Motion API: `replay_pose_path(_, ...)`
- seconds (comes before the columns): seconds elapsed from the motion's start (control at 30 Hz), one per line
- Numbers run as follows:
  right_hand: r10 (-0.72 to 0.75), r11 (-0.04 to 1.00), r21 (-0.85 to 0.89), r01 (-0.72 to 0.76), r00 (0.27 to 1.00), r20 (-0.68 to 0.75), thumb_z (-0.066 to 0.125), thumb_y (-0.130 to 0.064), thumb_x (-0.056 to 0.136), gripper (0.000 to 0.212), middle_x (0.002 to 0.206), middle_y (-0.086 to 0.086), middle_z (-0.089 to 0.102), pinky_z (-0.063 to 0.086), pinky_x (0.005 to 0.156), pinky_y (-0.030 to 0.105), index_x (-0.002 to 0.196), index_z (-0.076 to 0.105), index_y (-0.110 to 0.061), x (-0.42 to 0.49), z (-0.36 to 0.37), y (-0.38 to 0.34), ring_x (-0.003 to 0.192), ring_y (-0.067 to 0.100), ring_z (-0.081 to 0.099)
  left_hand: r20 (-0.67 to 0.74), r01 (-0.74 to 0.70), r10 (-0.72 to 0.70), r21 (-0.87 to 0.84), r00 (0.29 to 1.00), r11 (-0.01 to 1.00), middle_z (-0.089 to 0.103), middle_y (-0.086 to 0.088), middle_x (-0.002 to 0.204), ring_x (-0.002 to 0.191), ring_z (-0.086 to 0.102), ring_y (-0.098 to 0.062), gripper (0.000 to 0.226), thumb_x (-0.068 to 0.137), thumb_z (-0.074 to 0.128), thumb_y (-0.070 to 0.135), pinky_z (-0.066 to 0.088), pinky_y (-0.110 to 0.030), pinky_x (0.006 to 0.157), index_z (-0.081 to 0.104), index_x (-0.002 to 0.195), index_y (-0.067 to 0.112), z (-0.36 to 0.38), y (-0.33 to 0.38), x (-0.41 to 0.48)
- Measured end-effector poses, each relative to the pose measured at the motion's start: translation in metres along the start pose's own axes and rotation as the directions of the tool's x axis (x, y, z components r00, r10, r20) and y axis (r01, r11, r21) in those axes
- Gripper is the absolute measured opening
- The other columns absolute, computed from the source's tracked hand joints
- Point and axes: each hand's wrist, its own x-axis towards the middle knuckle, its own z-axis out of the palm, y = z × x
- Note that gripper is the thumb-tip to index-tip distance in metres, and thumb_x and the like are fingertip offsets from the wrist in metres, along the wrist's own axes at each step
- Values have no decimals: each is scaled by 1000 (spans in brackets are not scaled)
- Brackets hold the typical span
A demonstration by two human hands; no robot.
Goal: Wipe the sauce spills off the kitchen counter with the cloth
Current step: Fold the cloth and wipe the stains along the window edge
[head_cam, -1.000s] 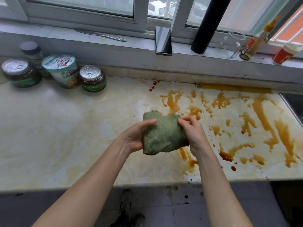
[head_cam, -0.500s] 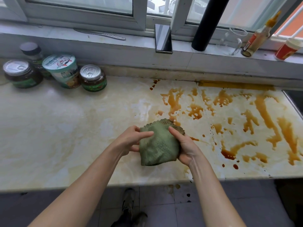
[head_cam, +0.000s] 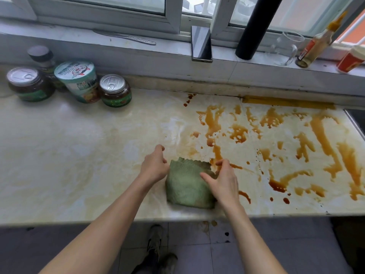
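Observation:
A folded green cloth [head_cam: 187, 186] lies flat on the pale marble counter [head_cam: 79, 155], close to its front edge. My left hand [head_cam: 154, 167] rests against the cloth's left side with its fingers loose and apart, holding nothing. My right hand [head_cam: 223, 178] is on the cloth's right side, thumb on top and fingers arched over the far right corner. Brown sauce spills [head_cam: 325, 139] streak the right half of the counter, and one streak [head_cam: 217, 153] runs down to the cloth's far edge.
Two lidded jars [head_cam: 115, 90] [head_cam: 27, 84], a noodle cup [head_cam: 79, 82] and a dark-capped bottle [head_cam: 42, 58] stand at the back left. On the sill are a phone [head_cam: 201, 44], a black pipe [head_cam: 254, 26], a sauce bottle [head_cam: 316, 44] and a red cup [head_cam: 350, 59]. Sauce drops mark the floor [head_cam: 217, 234].
The cloth has come down from between both hands onto the counter near the front edge. My left hand has let go of it and opened.

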Motion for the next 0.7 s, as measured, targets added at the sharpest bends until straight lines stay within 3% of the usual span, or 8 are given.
replay_pose_path(0.07,-390,908,-228,351,907,-158,73,-35,79,42,118,7,49,42,91,35,113,53,-18,-4,13,3,109,23,46,-157,-63,84,135,984,989,62,-10,108,98,58,-29,48,84,48,6,50,-41,82,40,131,11,-2,-6,2)
replay_pose_path(0.13,-659,736,-241,633,751,-41,64,-28,82,28,129,7,48,36,101,47,109,57,-24,-7,24,2,121,25,42,-247,-68,103,147,964,987,62,-10,110,101,56,-29,44,85,50,9,46,-38,79,43,128,11,-7,-12,5)
replay_pose_path(0.2,-766,567,-233,790,610,204,51,-34,89,23,137,-1,48,26,106,60,111,58,-31,-11,37,4,132,25,38,-293,-71,115,155,949,985,63,-9,109,102,56,-28,40,85,51,10,43,-36,77,46,125,12,-10,-18,6)
replay_pose_path(0.27,-738,511,-214,833,552,388,38,-44,94,30,146,-12,42,12,110,67,120,53,-38,-10,50,6,141,21,28,-319,-87,134,158,938,984,64,-8,107,100,57,-28,36,85,52,11,43,-35,75,49,121,13,-11,-23,5)
replay_pose_path(0.4,-650,536,-254,805,586,485,23,-64,94,47,157,-21,16,-9,111,64,137,33,-49,-2,62,7,148,11,1,-323,-103,150,159,935,982,65,-6,104,96,60,-27,32,84,52,11,45,-36,78,53,116,14,-8,-27,6)
replay_pose_path(0.47,-639,509,-314,802,596,486,22,-64,94,51,159,-19,9,-9,113,61,143,23,-49,1,62,13,148,13,-2,-316,-103,146,148,938,984,65,-6,104,95,60,-26,31,84,52,10,44,-35,79,54,115,14,-5,-26,8)
replay_pose_path(0.57,-577,606,-394,691,723,381,24,-56,96,51,159,-13,15,9,116,55,147,23,-45,9,48,31,148,18,8,-303,-117,155,141,940,983,65,-6,103,94,60,-24,30,84,51,9,43,-33,78,55,114,13,-1,-24,9)
replay_pose_path(0.7,-509,786,-347,511,854,106,53,-24,92,43,148,0,43,39,102,53,136,53,-27,18,17,58,138,27,36,-315,-130,174,157,933,979,64,-8,105,96,59,-23,30,85,50,6,45,-34,79,56,114,12,-2,-25,9)
